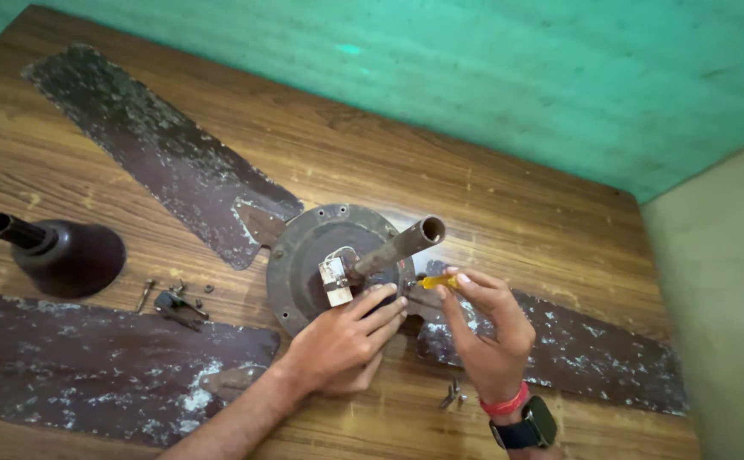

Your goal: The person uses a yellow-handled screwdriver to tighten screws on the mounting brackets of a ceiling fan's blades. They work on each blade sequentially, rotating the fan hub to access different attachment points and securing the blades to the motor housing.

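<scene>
Right now the work sits at the joint where the right-hand fan blade (576, 349) meets the ceiling fan motor housing (304, 255), near the middle of the wooden table (517, 213). The right hand (487, 328) pinches a small yellow-handled screwdriver (437, 280) between thumb and fingertips, its tip aimed at the blade bracket, while the left hand (342, 341) lies flat with fingers spread on the housing rim, pressing it steady and clasping nothing. By my reading a bracket screw is being turned; the next move calls for the tip seated squarely and the housing kept from rotating. The downrod (399, 247) slants up just over the work and crowds the screwdriver. 2 more mottled blades lie at far left (159, 145) and near left (91, 366). A dark canopy cup (65, 254) stands at left, loose screws and a small clamp (176, 300) beside it, more screws (452, 396) near the right wrist.
</scene>
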